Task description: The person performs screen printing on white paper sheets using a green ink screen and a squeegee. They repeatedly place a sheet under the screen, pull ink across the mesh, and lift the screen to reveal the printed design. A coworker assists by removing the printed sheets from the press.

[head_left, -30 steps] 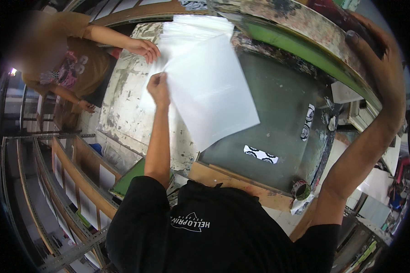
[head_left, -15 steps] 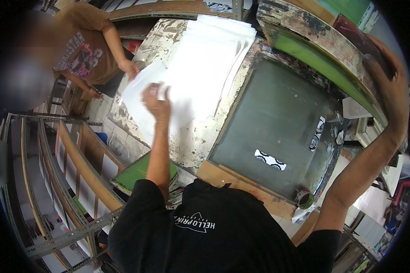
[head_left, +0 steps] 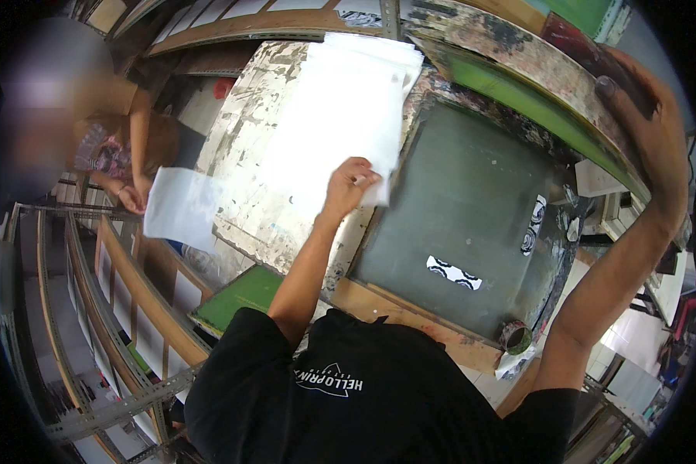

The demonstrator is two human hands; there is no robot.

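My left hand [head_left: 353,185] pinches the near right corner of the top sheet on a stack of white paper [head_left: 332,116], and the corner is bent up at my fingers. Raised high at the right, my right hand [head_left: 648,116] wraps the edge of a tilted, paint-stained screen frame [head_left: 503,42] with green mesh [head_left: 518,93]. A dark red, flat piece [head_left: 588,54] lies under those fingers; its kind is unclear. Below the frame is a dark grey printing bed [head_left: 456,201]. Two short printed strips lie on it, one near the front [head_left: 454,273] and one near its right side [head_left: 533,225].
At the left a co-worker's hands [head_left: 137,195] hold a loose white sheet [head_left: 182,207]. Drying racks [head_left: 143,298] with sheets stand at the lower left, beside a green screen [head_left: 240,300]. A stained can [head_left: 515,337] stands at the bed's near right corner.
My left hand has moved right, from the loose sheet to the stack's near right corner, and now grips it. The co-worker has drawn the loose sheet away to the left. My right hand stays at the frame.
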